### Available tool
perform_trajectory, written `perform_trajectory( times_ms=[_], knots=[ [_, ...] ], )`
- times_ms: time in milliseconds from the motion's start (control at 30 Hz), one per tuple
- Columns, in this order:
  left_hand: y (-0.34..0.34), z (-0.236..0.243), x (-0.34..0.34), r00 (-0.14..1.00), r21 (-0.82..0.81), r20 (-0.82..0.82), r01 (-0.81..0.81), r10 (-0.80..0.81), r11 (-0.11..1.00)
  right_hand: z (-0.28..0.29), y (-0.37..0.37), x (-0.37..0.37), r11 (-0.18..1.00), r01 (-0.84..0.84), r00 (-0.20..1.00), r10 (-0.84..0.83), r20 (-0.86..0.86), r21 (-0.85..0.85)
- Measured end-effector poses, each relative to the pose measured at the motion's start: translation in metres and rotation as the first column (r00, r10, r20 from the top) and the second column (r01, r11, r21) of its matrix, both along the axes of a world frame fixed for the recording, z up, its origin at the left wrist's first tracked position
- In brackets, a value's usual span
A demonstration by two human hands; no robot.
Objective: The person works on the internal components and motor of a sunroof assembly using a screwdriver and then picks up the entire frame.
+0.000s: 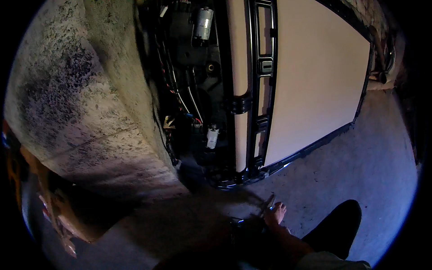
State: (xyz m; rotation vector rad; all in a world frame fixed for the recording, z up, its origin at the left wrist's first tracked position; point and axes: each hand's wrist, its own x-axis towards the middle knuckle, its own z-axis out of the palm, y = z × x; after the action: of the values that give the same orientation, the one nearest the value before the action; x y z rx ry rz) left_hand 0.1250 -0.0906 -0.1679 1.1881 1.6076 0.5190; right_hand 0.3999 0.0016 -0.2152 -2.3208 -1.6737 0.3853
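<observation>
My right hand [276, 213] is low in the view, right of centre, its fingers closed. At its fingertips is a slim, pointed tool [268, 202], too dim to name exactly. A dark object [240, 225] with a small glint sits just left of the hand, mostly lost in shadow. My left hand does not show. Beyond my hand stands a large appliance with a beige side panel [319, 76] and a black ribbed frame [265, 67]. Its open side shows two silver cylinders, the upper one [204, 23] and the lower one [212, 137], among loose wires [194, 103].
A rough, stained wall [85, 99] rises on the left. Grey concrete floor [333, 175] runs along the appliance's lower edge. My dark-clothed knee [344, 220] juts in at lower right. Brownish scraps [58, 216] lie at far left, and a pipe [382, 77] shows at far right.
</observation>
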Motion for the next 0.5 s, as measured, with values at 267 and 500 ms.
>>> perform_trajectory(
  times_ms=[267,500],
  knots=[
    [0.073,0.217,-0.064,0.956,0.29,-0.138,-0.211,0.259,0.933,0.15,0.108,-0.073,0.799,-0.244,0.859,0.441,-0.259,0.55],
    [0.201,0.461,-0.093,0.606,0.997,0.062,-0.07,0.793,-0.025,0.385,0.154,-0.128,0.51,-0.431,0.438,0.839,-0.322,0.744]
  ],
)
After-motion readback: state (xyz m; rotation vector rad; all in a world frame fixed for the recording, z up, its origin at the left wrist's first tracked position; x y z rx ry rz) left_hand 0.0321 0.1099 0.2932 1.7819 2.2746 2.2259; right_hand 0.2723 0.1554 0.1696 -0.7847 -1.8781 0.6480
